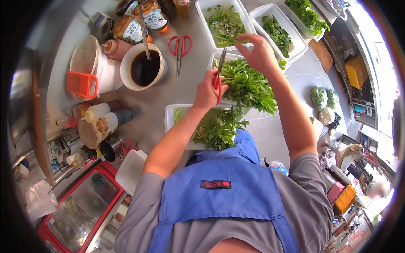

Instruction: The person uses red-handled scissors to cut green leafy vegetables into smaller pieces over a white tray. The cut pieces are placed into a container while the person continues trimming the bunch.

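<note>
My left hand (207, 90) grips red-handled scissors (218, 76), their blades pointing up and away from me. Below and beside the blades, a heap of leafy greens with jagged leaves (250, 85) spills over a white plastic tray (215, 57). My right hand (258, 52) hovers at the near edge of a white tub (201, 9) of cut greens (226, 23). Its thumb and fingers are apart, and I see nothing between them. Closest to my body, another white tray (169, 117) holds more jagged greens (215, 129), partly behind my left forearm.
Left of the trays are a second pair of red-handled scissors (179, 47) and a tub of dark liquid (144, 68) with a utensil in it. Squeeze bottles (98, 117) and jars (129, 28) crowd the left side. At right stand tubs of leaves (297, 50) and bagged vegetables (319, 98).
</note>
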The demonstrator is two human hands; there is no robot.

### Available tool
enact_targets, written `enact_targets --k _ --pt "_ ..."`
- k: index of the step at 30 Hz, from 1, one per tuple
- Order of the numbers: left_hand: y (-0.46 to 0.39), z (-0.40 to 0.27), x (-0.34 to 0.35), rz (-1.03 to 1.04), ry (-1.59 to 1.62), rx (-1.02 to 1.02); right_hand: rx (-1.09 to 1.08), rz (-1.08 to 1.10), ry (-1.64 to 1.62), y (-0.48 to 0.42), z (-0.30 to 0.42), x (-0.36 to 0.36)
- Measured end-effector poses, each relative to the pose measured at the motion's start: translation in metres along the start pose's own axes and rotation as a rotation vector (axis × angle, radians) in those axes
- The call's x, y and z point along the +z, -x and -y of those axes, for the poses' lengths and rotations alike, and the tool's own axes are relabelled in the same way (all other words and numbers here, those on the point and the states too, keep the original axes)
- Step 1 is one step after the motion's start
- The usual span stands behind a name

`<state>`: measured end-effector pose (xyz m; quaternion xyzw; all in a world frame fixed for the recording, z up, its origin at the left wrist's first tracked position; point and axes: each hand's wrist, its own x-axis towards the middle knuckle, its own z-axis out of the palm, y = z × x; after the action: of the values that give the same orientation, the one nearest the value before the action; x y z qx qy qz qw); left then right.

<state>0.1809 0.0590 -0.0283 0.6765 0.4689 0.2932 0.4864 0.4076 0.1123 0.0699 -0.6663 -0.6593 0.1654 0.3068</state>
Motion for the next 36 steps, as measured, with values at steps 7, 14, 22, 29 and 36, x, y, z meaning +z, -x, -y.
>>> enact_targets --k 7,14,22,29,36 --pt "0.008 0.010 -0.025 -0.041 0.131 0.071 -0.261 0.111 0.307 0.124 0.035 0.005" --pt "0.060 0.036 -0.075 -0.172 0.211 -0.001 -0.361 0.253 0.493 0.150 0.010 0.042" --pt "0.144 0.026 -0.159 -0.238 -0.430 -0.210 -0.410 0.157 0.324 0.173 0.118 0.017" --pt "0.166 0.038 -0.168 -0.074 -0.764 -0.403 -0.229 0.525 0.212 0.244 0.112 0.104" --pt "0.167 0.060 -0.163 -0.105 -0.705 -0.322 -0.549 0.515 0.224 0.279 0.078 0.119"
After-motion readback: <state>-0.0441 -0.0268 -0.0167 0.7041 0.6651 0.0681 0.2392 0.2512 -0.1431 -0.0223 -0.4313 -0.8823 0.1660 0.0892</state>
